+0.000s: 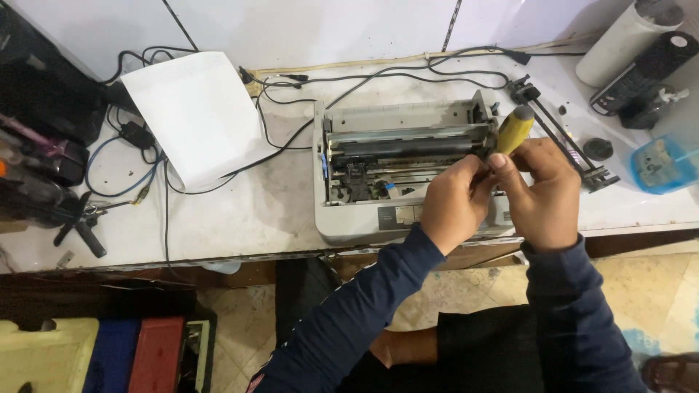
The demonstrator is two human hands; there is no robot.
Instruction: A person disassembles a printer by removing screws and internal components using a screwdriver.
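Two hands [502, 193] on one screwdriver [514, 129] — yellow handle, black-capped, tilted over printer [364, 218].

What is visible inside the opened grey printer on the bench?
Inside the printer: a dark roller bar across the top and a black carriage lower left. Both hands, holding a yellow-handled screwdriver, cover the right side.

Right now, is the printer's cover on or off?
Off. The printer shows its bare roller and inner parts from above; no cover lies over them.
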